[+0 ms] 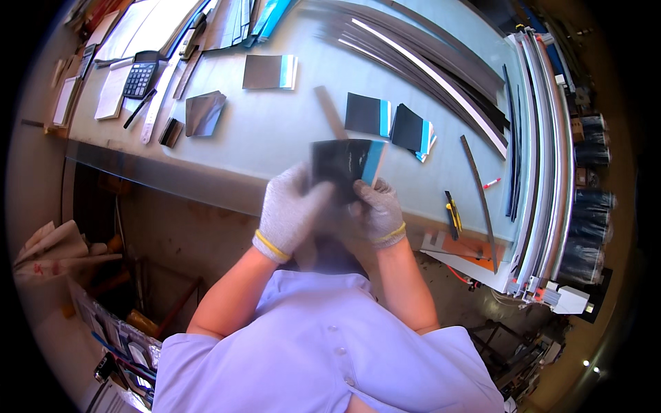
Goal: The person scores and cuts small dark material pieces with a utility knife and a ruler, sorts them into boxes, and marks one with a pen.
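Observation:
I hold up a dark, glossy piece of sheet (343, 160) with a blue and a white strip along its right edge, just over the table's near edge. My right hand (380, 212), in a grey knit glove with a yellow cuff, pinches its lower right corner. At its lower left side is my left hand (290, 206), gloved alike, thumb on the face and slightly smeared by motion. Beyond lie similar dark pieces: one square piece (363, 114) and a fanned stack (411, 131). A brownish stack (262, 72) with blue and white edges lies farther left.
Long dark strips (420, 58) spread across the far right of the table. A yellow utility knife (453, 215), a thin dark strip (475, 179) and a red-and-white marker (492, 184) lie at right. At left are a calculator (141, 72), a black pen (140, 109) and a ruler (155, 110).

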The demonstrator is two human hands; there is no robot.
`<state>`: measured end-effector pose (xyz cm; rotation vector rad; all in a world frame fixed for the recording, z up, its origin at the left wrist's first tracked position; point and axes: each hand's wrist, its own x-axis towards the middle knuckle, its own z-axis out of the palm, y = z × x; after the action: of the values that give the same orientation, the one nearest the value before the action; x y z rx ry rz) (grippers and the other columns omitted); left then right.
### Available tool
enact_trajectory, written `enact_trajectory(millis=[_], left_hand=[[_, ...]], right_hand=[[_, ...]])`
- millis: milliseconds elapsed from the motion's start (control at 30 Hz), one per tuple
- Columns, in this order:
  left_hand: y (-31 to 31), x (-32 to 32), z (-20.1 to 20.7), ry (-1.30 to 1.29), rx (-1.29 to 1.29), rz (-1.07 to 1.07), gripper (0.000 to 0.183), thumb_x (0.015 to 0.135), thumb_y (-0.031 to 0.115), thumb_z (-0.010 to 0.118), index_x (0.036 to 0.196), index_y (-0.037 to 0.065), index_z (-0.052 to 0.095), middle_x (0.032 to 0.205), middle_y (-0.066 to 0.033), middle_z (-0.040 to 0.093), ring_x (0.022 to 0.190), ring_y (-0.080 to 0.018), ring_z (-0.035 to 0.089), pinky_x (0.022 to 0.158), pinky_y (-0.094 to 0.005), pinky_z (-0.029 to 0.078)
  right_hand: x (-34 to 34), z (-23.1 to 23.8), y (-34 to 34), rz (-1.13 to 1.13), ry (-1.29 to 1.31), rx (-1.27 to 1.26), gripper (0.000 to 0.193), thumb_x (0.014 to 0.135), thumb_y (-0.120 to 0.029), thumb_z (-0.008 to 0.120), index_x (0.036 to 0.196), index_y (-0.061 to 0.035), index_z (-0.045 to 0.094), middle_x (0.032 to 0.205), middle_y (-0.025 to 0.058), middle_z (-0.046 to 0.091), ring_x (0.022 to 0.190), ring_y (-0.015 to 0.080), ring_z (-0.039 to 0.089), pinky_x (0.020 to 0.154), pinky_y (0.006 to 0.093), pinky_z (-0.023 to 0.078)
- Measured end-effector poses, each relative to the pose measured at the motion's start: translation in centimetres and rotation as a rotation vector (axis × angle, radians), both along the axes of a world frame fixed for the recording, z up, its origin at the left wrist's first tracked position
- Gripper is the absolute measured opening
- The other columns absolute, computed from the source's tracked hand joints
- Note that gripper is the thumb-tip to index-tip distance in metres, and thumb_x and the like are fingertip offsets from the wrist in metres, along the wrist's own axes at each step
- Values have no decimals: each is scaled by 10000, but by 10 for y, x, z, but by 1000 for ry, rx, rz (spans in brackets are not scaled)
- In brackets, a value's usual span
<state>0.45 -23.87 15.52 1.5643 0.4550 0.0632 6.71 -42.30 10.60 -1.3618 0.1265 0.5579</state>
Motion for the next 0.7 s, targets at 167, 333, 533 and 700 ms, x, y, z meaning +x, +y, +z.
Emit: enact_trajectory(millis=[167, 333, 533, 700], left_hand=[[34, -13, -93, 140, 329, 332, 395, 866, 177, 721, 1215, 6, 653, 1113, -150, 685, 933, -239, 653, 865, -366, 529], [64, -8, -123, -105, 1076, 217, 253, 864, 143, 698, 1104, 64, 702, 1153, -112, 679, 1031, -337, 627, 935, -449, 482], [75, 19, -154, -142, 1257, 146, 143, 876, 113, 669, 1005, 59, 698, 1105, -106, 682, 999, -333, 632, 870, -439, 513], [68, 19, -168, -65, 1399, 85, 233, 832, 108, 683, 1063, 81, 666, 1134, -89, 660, 960, -307, 639, 806, -427, 534]], right_hand=[[21, -39, 43, 106, 137, -176, 183, 877, -108, 764, 956, 44, 701, 723, 76, 660, 520, 128, 613, 480, 275, 463], [47, -86, 93, 305, 158, -323, 267, 838, -149, 801, 957, 78, 725, 728, 93, 683, 521, 131, 613, 484, 280, 469], [75, -103, 120, 502, 116, -432, 267, 846, -167, 801, 926, 75, 724, 678, 92, 667, 475, 133, 599, 449, 286, 449], [70, -84, 116, 434, -80, -548, 264, 838, -175, 789, 986, 39, 750, 765, 139, 707, 624, 242, 670, 598, 368, 518]])
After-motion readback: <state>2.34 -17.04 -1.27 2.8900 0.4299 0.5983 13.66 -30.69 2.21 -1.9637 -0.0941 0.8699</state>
